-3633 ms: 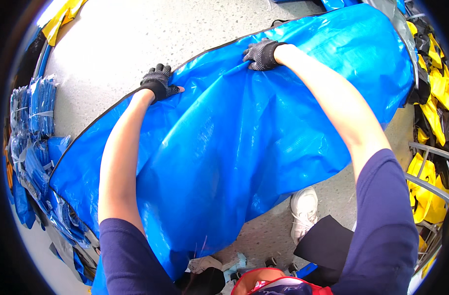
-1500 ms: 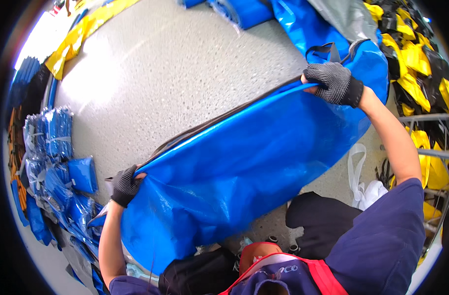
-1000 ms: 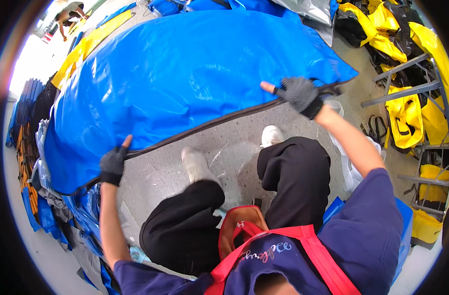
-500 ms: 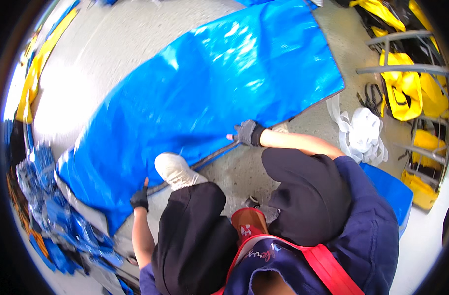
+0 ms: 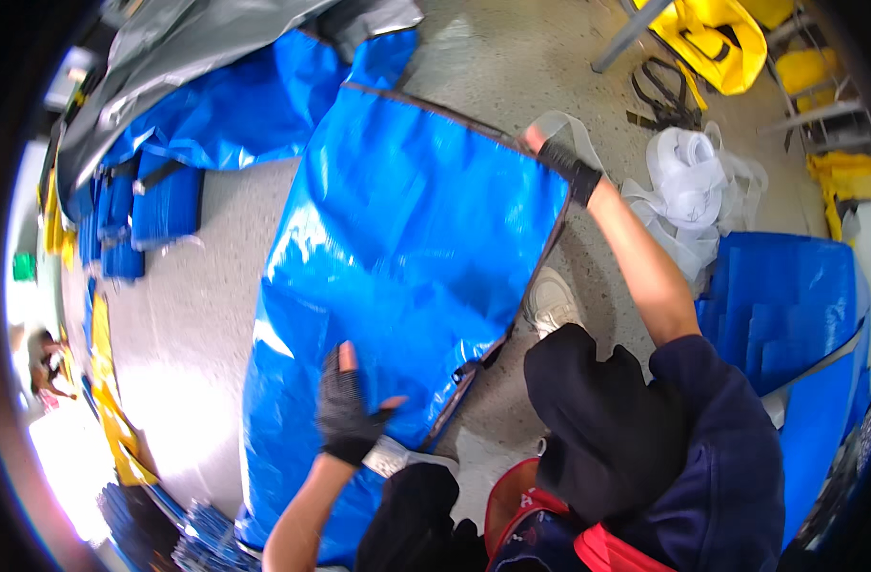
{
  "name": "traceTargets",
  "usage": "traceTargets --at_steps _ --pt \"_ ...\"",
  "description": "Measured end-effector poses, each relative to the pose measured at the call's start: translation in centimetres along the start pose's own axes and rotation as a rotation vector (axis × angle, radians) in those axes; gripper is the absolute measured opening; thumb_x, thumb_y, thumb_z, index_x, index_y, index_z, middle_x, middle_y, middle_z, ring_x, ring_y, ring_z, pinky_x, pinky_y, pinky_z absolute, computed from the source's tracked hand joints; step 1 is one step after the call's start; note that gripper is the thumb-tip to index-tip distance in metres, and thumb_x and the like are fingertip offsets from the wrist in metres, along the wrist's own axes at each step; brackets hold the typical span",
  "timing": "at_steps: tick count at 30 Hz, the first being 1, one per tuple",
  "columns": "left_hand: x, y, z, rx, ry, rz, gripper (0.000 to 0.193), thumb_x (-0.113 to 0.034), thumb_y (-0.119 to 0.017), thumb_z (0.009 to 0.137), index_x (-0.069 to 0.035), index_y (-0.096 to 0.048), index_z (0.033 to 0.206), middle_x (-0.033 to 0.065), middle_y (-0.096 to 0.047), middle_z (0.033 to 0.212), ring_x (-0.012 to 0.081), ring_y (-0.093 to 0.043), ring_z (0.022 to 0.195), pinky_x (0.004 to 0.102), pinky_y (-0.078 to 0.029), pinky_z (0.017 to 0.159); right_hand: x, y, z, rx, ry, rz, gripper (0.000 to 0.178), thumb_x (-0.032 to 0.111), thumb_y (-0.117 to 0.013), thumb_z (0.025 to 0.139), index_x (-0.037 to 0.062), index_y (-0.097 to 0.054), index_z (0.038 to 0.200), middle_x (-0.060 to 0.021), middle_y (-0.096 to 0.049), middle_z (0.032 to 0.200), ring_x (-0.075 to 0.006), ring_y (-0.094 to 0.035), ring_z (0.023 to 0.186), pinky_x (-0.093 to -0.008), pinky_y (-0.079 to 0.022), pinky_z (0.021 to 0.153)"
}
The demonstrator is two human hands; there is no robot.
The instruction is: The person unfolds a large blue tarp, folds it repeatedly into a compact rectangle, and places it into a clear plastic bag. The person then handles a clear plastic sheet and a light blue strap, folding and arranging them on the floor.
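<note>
A long blue tarp piece point(image 5: 407, 210) with a dark bound edge lies on the floor in front of me and runs down past my left side. My left hand point(image 5: 350, 415), in a dark fingerless glove, is over the tarp's near part with fingers stretched and thumb apart, holding nothing. At the tarp's far right corner is my right hand point(image 5: 557, 160), gloved the same way. Its fingertips are blurred at the dark edge, so their grip cannot be made out. A small dark fitting point(image 5: 469, 370) shows on the near right edge. My left shoe point(image 5: 407, 459) is against the tarp.
White webbing point(image 5: 683, 181) lies loosely coiled on the right, near black straps point(image 5: 666, 95). Folded blue sheets point(image 5: 783, 305) are beside me on the right. Grey sheeting point(image 5: 188, 48) and folded blue bundles point(image 5: 167, 205) are at far left. A person point(image 5: 47, 362) is beyond.
The view has swung left, bringing the grey sheeting and blue bundles into sight. My right hand has moved out to the tarp's far corner; my left hand is now over the tarp's surface.
</note>
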State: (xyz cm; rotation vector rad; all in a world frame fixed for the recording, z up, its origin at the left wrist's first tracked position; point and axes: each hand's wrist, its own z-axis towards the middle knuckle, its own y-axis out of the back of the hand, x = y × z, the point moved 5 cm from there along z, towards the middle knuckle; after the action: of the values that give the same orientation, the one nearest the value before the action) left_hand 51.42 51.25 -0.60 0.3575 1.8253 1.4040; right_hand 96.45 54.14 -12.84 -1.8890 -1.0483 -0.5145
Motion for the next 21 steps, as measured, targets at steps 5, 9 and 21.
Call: traceTargets --at_steps 5,9,21 --pt "-10.3 -6.2 7.7 -0.072 -0.071 -0.128 0.064 -0.028 -0.069 0.078 0.002 -0.044 0.128 0.0221 -0.049 0.123 0.0347 -0.051 0.109 0.0428 -0.043 0.092 -3.3 -19.3 -3.7 0.705 0.433 -0.33 0.056 0.043 -0.042 0.097 0.0078 -0.031 0.139 -0.0123 -0.042 0.136 -0.0213 -0.046 0.121 -0.0346 -0.036 0.102" --pt "-8.5 -10.9 4.2 -0.219 0.033 1.04 0.027 -0.015 -0.047 0.091 0.0 -0.057 0.111 0.0174 -0.058 0.103 0.0281 -0.059 0.085 0.0408 -0.048 0.072 -1.0 -20.3 -3.6 0.768 0.374 -0.449 0.062 0.052 -0.052 0.088 0.0123 -0.044 0.135 -0.017 -0.051 0.131 -0.0266 -0.052 0.117 -0.0388 -0.04 0.099" --pt "-3.8 4.5 -5.6 -1.043 0.309 0.278 0.043 -0.028 -0.033 0.098 0.007 -0.054 0.111 0.0211 -0.057 0.107 0.0316 -0.057 0.095 0.0411 -0.046 0.089 -2.8 -6.0 8.2 0.709 -0.209 -1.029 0.08 0.064 -0.062 0.073 0.0056 -0.053 0.126 -0.0168 -0.058 0.12 -0.0299 -0.054 0.111 -0.0382 -0.04 0.095"
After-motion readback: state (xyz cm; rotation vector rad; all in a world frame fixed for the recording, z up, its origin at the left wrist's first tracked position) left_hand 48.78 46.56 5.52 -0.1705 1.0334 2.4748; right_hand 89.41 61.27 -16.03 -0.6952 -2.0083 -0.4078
